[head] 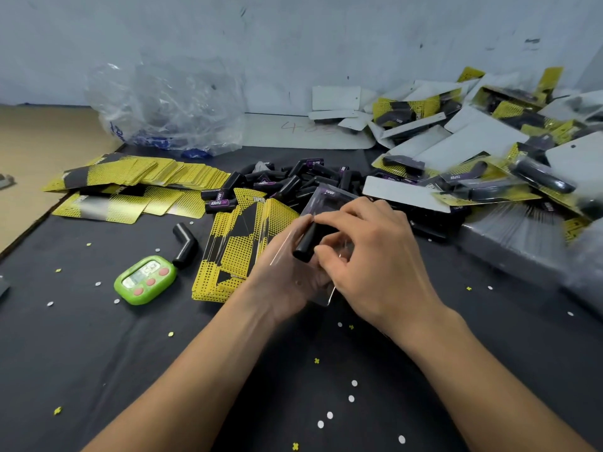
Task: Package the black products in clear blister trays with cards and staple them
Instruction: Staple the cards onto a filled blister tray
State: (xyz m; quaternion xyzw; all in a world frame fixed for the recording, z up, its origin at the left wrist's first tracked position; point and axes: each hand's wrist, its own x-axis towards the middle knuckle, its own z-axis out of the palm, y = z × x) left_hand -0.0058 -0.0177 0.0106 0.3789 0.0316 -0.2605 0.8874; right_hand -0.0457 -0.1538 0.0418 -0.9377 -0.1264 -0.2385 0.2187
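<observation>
Item: black bent tubular product, pinched in right hand fingertips, above clear plastic blister tray gripped by left hand fingers. Step: seating product. Next: press home, take yellow-black printed card beside left fingers.

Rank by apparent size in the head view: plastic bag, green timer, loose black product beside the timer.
1. The bag, largest by far, though farthest away.
2. The timer.
3. The loose product, somewhat smaller than the timer; both lie at similar distance, so the ranking holds.
</observation>
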